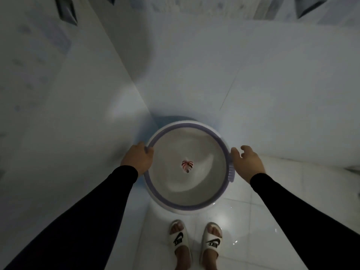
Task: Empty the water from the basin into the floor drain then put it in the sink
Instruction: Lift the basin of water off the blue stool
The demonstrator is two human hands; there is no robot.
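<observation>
Dim white-tiled corner, glossy wet floor tiles [243,211] at the bottom. Round basin [187,191] sits mid-frame, purple rim, leaf print inside. My left hand [138,158] curls round its left rim; right hand [247,162] hovers loose-fingered beside the right rim. White slides [194,240] below.

A dim, bluish-white room is shown. Beyond the hands, two pale tiled walls [272,75] are joined at a corner [134,88] that runs down toward the space between them. Dark rectangular fixtures [67,11] are mounted high on the walls, too blurred to be identified. Below and right of the hands, a glossy white tiled floor [243,221] is seen, marked by small bright reflections.
</observation>
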